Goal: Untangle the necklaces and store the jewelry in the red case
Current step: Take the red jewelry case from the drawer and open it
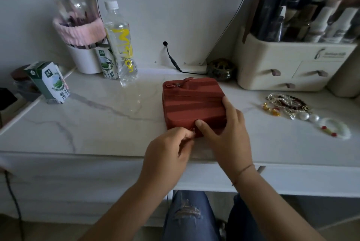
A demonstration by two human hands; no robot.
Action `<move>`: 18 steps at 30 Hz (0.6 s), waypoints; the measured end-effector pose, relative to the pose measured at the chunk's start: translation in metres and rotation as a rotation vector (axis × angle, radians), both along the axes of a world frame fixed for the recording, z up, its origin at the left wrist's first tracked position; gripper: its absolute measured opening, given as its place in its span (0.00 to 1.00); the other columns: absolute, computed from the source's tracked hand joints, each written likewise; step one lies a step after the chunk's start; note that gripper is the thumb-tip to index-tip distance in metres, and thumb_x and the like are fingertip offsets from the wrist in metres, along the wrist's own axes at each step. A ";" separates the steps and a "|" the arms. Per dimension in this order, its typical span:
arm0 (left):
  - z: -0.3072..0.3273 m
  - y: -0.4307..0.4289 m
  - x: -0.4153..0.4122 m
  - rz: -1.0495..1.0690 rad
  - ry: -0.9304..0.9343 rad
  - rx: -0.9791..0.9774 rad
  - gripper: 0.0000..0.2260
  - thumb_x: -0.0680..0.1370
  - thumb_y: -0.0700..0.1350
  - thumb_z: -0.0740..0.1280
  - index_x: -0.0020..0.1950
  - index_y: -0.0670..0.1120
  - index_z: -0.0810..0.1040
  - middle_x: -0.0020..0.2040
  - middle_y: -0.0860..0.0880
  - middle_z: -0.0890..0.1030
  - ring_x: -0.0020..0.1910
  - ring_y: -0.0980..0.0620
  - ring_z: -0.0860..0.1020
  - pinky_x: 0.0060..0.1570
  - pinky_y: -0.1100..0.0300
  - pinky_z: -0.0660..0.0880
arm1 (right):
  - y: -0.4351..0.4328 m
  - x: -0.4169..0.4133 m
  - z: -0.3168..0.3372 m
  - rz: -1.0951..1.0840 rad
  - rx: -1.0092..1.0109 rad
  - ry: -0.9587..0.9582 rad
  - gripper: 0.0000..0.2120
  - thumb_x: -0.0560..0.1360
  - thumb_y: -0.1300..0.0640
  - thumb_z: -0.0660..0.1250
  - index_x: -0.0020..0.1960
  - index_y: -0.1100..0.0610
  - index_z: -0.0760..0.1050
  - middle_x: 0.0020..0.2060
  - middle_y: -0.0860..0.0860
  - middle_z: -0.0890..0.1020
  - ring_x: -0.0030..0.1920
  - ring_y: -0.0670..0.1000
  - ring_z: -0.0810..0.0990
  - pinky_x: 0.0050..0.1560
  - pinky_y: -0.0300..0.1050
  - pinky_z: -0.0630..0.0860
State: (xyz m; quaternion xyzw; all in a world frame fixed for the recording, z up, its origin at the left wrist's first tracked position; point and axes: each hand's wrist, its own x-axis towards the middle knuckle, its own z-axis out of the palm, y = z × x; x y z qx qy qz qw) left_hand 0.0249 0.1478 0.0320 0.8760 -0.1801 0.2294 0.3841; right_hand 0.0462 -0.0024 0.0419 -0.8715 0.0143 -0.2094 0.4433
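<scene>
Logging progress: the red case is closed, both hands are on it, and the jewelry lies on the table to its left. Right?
Not quite: the head view shows the jewelry on the table to the right of the red case, not its left. The rest holds: the case is closed, with the left hand and right hand on its near edge.

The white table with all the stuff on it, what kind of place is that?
Most likely a dressing table at home, perhaps in a bedroom. A mirror stands against the wall, a cream organizer holds cosmetics, and jewelry lies beside the red case.
</scene>
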 end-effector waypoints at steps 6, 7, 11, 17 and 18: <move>0.016 -0.004 0.006 -0.058 -0.086 0.057 0.11 0.76 0.53 0.65 0.48 0.49 0.83 0.37 0.56 0.80 0.33 0.58 0.77 0.33 0.57 0.75 | -0.009 -0.008 -0.004 0.092 0.232 0.015 0.39 0.71 0.48 0.70 0.75 0.51 0.54 0.67 0.49 0.69 0.65 0.42 0.68 0.65 0.37 0.66; 0.021 0.001 0.009 -0.036 -0.110 0.001 0.10 0.76 0.53 0.66 0.46 0.49 0.83 0.36 0.56 0.78 0.33 0.58 0.75 0.34 0.58 0.74 | -0.011 -0.013 -0.007 0.069 0.251 -0.013 0.38 0.70 0.49 0.71 0.74 0.52 0.56 0.65 0.49 0.70 0.65 0.43 0.70 0.65 0.38 0.68; 0.032 0.019 0.030 0.119 -0.223 -0.024 0.10 0.75 0.52 0.67 0.48 0.48 0.83 0.39 0.57 0.73 0.41 0.56 0.72 0.43 0.61 0.70 | -0.005 -0.030 -0.015 -0.072 0.029 -0.144 0.21 0.67 0.50 0.74 0.56 0.50 0.70 0.50 0.47 0.74 0.52 0.47 0.73 0.54 0.46 0.72; 0.016 0.015 0.053 -0.096 -0.094 -0.009 0.16 0.80 0.51 0.60 0.61 0.46 0.81 0.62 0.51 0.80 0.68 0.55 0.72 0.68 0.55 0.67 | 0.016 -0.021 -0.016 -0.119 -0.165 -0.145 0.12 0.68 0.41 0.70 0.38 0.49 0.77 0.36 0.43 0.77 0.38 0.48 0.75 0.42 0.49 0.72; 0.013 0.015 0.053 -0.105 -0.090 -0.017 0.17 0.81 0.51 0.59 0.62 0.45 0.80 0.63 0.51 0.79 0.69 0.55 0.70 0.69 0.56 0.66 | 0.018 -0.019 -0.016 -0.125 -0.165 -0.155 0.12 0.68 0.42 0.70 0.36 0.49 0.77 0.33 0.42 0.77 0.35 0.47 0.75 0.40 0.49 0.72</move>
